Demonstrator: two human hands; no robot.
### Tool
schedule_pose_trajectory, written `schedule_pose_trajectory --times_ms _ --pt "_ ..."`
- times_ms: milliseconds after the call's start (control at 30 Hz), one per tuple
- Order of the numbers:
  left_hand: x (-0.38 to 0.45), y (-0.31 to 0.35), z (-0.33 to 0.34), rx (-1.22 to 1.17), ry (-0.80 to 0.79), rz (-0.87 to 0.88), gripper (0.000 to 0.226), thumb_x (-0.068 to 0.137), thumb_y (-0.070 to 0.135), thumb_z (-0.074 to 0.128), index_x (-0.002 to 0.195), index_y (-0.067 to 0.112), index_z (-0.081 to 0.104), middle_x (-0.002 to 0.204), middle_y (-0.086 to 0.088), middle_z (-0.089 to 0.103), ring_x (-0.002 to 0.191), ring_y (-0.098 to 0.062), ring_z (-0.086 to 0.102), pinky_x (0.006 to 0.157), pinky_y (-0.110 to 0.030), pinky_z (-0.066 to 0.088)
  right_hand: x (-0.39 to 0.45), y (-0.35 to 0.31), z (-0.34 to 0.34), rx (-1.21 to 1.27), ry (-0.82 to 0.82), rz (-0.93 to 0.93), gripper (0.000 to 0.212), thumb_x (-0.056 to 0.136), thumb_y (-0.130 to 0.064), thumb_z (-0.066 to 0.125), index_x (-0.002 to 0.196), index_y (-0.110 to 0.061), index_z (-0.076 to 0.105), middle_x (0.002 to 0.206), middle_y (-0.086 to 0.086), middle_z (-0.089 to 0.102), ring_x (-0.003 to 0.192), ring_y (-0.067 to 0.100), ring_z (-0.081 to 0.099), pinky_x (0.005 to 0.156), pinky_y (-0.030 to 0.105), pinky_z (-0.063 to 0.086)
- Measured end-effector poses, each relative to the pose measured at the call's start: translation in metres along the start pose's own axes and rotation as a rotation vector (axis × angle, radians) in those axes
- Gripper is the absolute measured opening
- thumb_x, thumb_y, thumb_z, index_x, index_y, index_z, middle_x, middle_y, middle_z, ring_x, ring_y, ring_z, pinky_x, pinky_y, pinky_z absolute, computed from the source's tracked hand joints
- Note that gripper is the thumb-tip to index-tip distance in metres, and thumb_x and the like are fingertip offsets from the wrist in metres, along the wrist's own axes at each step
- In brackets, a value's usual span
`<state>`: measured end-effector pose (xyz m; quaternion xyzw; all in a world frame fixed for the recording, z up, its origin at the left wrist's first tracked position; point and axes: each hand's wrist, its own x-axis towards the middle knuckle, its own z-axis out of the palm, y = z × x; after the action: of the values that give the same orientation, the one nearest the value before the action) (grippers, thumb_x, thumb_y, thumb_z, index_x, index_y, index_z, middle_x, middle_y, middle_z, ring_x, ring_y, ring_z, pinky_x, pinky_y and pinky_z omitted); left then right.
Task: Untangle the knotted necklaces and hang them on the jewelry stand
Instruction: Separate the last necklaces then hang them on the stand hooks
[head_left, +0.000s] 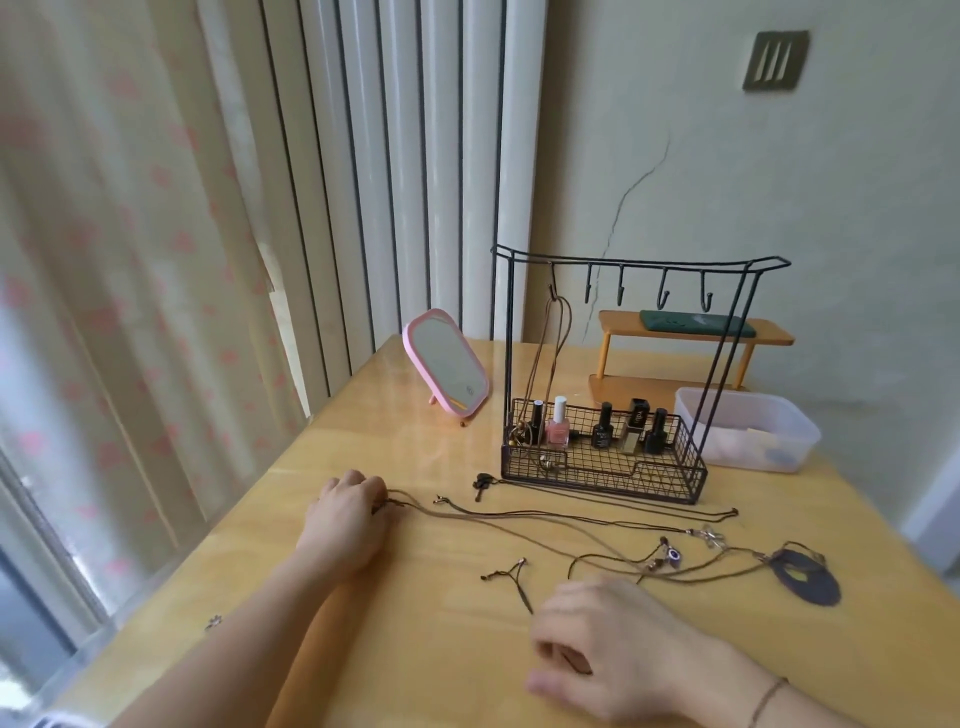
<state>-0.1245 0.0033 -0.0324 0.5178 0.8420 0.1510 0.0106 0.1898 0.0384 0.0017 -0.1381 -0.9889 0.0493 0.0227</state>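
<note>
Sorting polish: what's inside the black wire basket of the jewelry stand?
Black wire basket: pink polish bottle, four dark bottles, a hung necklace's pendant. Labels unreadable.

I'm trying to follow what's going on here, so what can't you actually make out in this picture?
Head view, the only one:
- Right hand: fingertips curl under the palm, so what they pinch is hidden.
- Left hand: its fingertips cover the cord end.
- Cords on the table: too thin to tell which cross or knot.
- Plastic box: cloudy walls blur its contents.
- Bottles in the stand's basket: labels too small.
</note>
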Motion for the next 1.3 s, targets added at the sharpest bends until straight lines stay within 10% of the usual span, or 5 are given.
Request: schedule_pose_trajectory --times_ms 433,767,1000,1167,1300 --pt "-0.009 0.032 0.018 -0.067 -0.079 0.127 0.032 0.094 0.017 0.049 0.125 0.025 0.054 0.126 0.003 0.058 0.121 -0.023 0.046 0.095 -0.034 0.035 0.129 -0.007 0.022 0.104 0.13 0.432 0.058 0.098 -0.037 0.056 0.148 -0.018 0.033 0.155 -0.002 0.024 0.145 0.025 0.01 0.117 0.045 0.023" --pt "-0.015 0.023 -0.018 -0.573 0.126 0.317 0.057 0.079 -0.02 0.035 0.098 0.03 0.052 0.091 0.007 0.05 0.087 0.002 0.048 0.073 -0.011 0.036 0.109 0.013 -0.008 0.781 0.375 0.471 0.015 0.102 -0.023 0.051 0.089 -0.028 0.056 0.076 -0.007 0.066 0.072 0.011 0.062 0.08 0.037 0.055" --pt "0.003 0.091 -0.081 -0.562 0.212 0.602 0.035 0.078 -0.012 0.05 0.09 0.021 0.056 0.088 0.009 0.055 0.08 -0.003 0.052 0.066 -0.014 0.038 0.106 0.015 -0.043 0.999 0.296 0.22 0.036 0.094 -0.02 0.068 0.128 -0.017 0.056 0.107 -0.001 0.069 0.097 0.012 0.065 0.102 0.04 0.049" --pt "0.014 0.095 -0.126 -0.373 0.137 0.614 0.027 0.075 0.031 0.053 0.099 0.026 0.063 0.088 0.017 0.061 0.07 0.01 0.054 0.058 -0.008 0.035 0.064 0.056 -0.075 1.404 0.259 0.267 0.038 0.084 -0.037 0.068 0.1 -0.004 0.06 0.054 -0.005 0.04 0.044 0.011 0.032 0.046 0.022 0.043" --pt "0.029 0.076 -0.128 -0.213 0.113 0.596 0.041 0.088 0.065 0.053 0.075 0.029 0.069 0.06 0.015 0.06 0.055 -0.004 0.052 0.053 -0.027 0.038 0.018 0.106 -0.094 1.267 0.298 0.346 0.055 0.067 -0.067 0.078 0.083 -0.015 0.067 0.055 -0.004 0.029 0.047 0.015 0.02 0.045 0.026 0.017"
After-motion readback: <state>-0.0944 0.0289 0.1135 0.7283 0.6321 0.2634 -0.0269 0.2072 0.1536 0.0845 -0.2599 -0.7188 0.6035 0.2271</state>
